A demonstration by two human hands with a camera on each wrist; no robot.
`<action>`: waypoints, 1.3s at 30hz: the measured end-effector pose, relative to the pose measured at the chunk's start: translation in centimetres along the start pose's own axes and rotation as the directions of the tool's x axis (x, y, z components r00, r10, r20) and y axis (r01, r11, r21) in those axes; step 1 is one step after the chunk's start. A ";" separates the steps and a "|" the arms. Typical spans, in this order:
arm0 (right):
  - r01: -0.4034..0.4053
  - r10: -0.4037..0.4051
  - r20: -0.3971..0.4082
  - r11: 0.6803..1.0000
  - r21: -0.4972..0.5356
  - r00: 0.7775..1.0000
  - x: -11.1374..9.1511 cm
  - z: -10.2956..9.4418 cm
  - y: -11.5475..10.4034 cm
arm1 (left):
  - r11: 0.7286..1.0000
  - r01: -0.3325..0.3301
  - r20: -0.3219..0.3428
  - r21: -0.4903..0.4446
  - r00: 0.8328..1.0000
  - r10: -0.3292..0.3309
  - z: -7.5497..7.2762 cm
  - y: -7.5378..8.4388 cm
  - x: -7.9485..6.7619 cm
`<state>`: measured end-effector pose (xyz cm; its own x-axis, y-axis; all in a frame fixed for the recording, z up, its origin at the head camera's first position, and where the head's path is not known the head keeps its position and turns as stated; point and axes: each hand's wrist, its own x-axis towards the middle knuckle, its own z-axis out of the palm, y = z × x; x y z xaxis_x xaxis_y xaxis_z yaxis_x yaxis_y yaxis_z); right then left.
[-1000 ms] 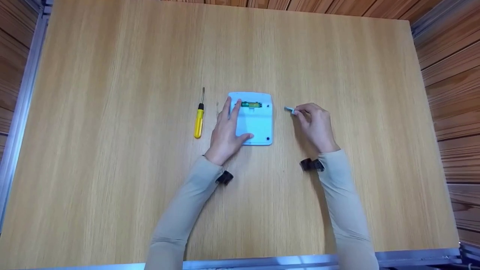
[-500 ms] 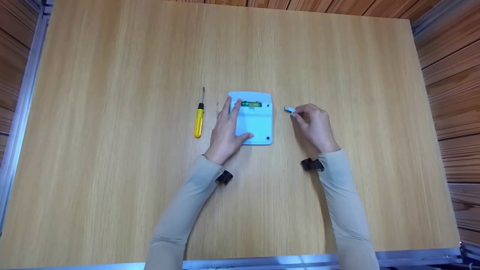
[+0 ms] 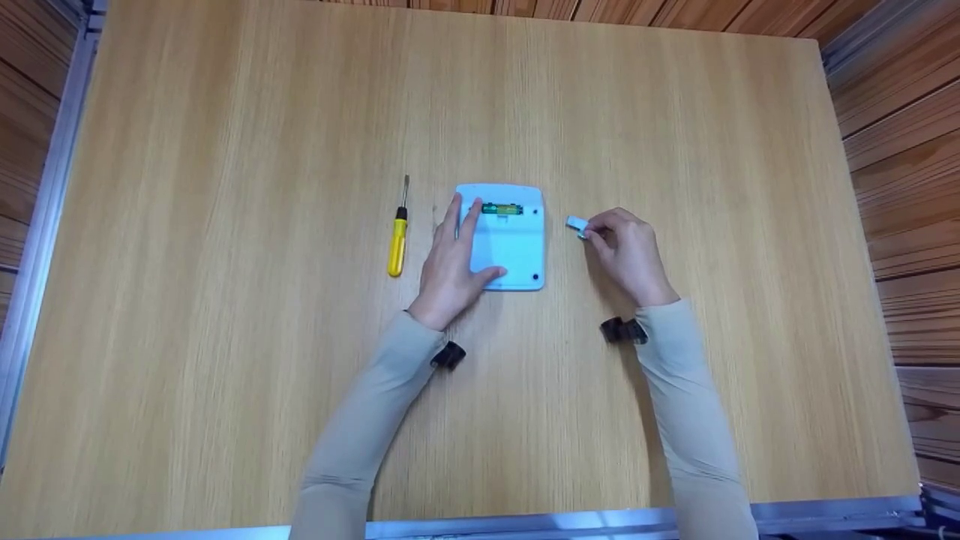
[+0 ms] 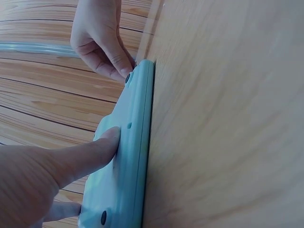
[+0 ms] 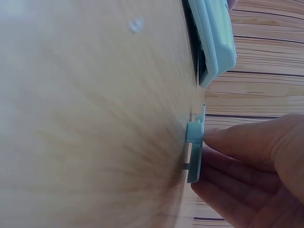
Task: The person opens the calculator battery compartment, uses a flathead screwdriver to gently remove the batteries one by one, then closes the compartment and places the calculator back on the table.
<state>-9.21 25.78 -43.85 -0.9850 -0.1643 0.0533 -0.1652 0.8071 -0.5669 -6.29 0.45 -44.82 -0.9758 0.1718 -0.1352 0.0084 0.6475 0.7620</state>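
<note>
A light-blue calculator lies back side up mid-table, its battery slot uncovered with a green battery inside. My left hand rests spread over the calculator's left part, fingers extended; in the left wrist view the straight thumb presses on the back. Just right of the calculator, my right hand pinches a small light-blue battery cover between thumb and fingers. The right wrist view shows this cover's tabs pointing toward the tabletop. The calculator's underside is hidden.
A yellow-handled screwdriver lies left of the calculator, its tip pointing away from me. The wooden table has a metal rail along its near edge. Wood-panelled surfaces stand beyond the table.
The battery cover has turned in my right fingers, showing more of its flat face, and shifted slightly toward me. My left hand and the calculator have stayed in place.
</note>
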 end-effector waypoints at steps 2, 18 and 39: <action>0.016 -0.016 -0.006 1.000 0.009 1.000 0.0 0.0 0.0 | 1.000 -0.001 0.000 0.002 1.000 0.001 0.0 0.0 0.0; 0.081 -0.080 -0.015 0.992 0.096 0.997 -0.6 0.3 -1.2 | 1.000 -0.004 0.000 0.006 1.000 0.004 -0.1 0.0 -0.1; 0.022 -0.046 0.196 0.992 0.122 0.980 -1.1 1.5 -3.0 | 1.000 -0.014 0.000 0.013 1.000 0.014 0.0 -0.2 0.0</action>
<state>-7.60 22.72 -43.46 -0.9474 -0.3090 -0.0832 -0.1792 0.7278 -0.6619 -6.33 0.33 -44.94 -0.9755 0.1809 -0.1251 0.0246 0.6547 0.7555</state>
